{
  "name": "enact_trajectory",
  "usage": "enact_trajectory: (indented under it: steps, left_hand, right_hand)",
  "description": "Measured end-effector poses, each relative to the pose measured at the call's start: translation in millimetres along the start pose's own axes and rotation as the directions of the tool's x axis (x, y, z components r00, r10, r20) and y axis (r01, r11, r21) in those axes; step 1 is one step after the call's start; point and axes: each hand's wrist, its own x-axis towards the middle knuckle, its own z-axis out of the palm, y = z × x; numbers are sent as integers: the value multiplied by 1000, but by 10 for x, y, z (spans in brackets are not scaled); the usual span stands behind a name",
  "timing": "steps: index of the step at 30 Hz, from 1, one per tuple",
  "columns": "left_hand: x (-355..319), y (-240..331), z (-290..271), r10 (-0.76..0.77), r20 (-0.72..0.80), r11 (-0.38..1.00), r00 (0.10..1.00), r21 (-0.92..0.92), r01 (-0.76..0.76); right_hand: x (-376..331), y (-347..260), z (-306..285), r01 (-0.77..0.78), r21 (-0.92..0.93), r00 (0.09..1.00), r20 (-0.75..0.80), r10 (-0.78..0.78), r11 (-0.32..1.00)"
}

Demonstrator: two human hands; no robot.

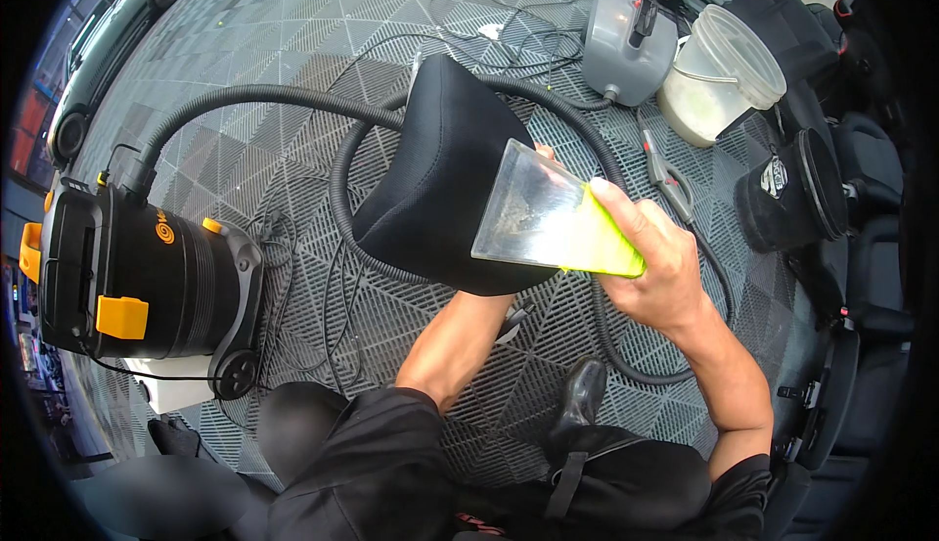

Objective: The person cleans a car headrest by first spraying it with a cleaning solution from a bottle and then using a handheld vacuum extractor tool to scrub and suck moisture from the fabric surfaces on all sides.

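A black padded car headrest point(430, 164) is held up in front of me, with my left forearm running beneath it. Only some fingers of my left hand point(545, 153) show past the headrest's right edge; the rest is hidden behind the pad. My right hand point(657, 257) is closed around the bright yellow-green end of a flat, clear plastic tool point(523, 210) shaped like a wide scraper. The tool's clear, fan-shaped blade overlaps the headrest's right side in this view; I cannot tell whether it touches.
A black-and-yellow vacuum point(186, 272) stands left, its ribbed hose point(264, 96) looping behind the headrest. A grey machine point(626, 47), clear bucket point(709, 86), black bucket point(792, 189) and grey hand nozzle point(667, 174) lie rightward. Cables cross the tiled floor point(293, 27). Car seats point(875, 257) line the right.
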Motion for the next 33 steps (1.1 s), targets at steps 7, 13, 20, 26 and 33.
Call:
enact_trajectory:
  steps: [7, 13, 20, 26, 33]
  left_hand:
    - [71, 24, -20, -40, 27, 985, 999, -166, 44]
    - [160, 32, 27, -133, 158, 905, 979, -384, 184]
    - [117, 324, 139, 12, 73, 913, 997, -407, 19]
    - [-14, 559, 539, 171, 85, 985, 982, -21, -170]
    - [151, 777, 79, 533, 244, -223, 810, 964, -144]
  right_hand:
    - [-105, 54, -32, 2, 0, 1000, -7, -2, 1000]
    - [-185, 95, -52, 14, -8, 1000, -21, -15, 1000]
    - [-269, 164, -61, 45, -31, 999, 7, -45, 998]
    - [-307, 326, -176, 58, -91, 997, 46, -54, 994]
    - [230, 165, -180, 97, -177, 995, -3, -100, 979]
